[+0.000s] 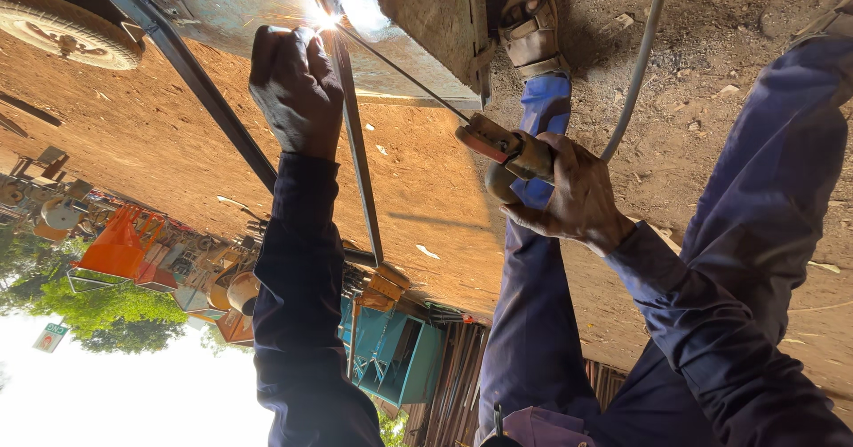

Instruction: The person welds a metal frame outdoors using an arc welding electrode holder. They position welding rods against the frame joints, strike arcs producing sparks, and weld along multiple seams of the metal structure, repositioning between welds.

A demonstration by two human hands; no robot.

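While my left hand (296,87) grips the steel bar (355,145) just beside the spark (324,19), fingers curled shut, my right hand (573,194) is closed around the electrode holder (498,145), its thin rod (400,72) slanting toward that weld on the metal frame (267,3).

Clothing, head view: I wear dark navy long sleeves on both arms, cloth creased and bunched at the elbows, cuffs reaching the wrists. My left grip (298,87) and right grip (577,194) are bare, no gloves. Trousers match: blue work fabric, lighter and worn along one shin. One foot in a tan strapped sandal (530,25), dusty
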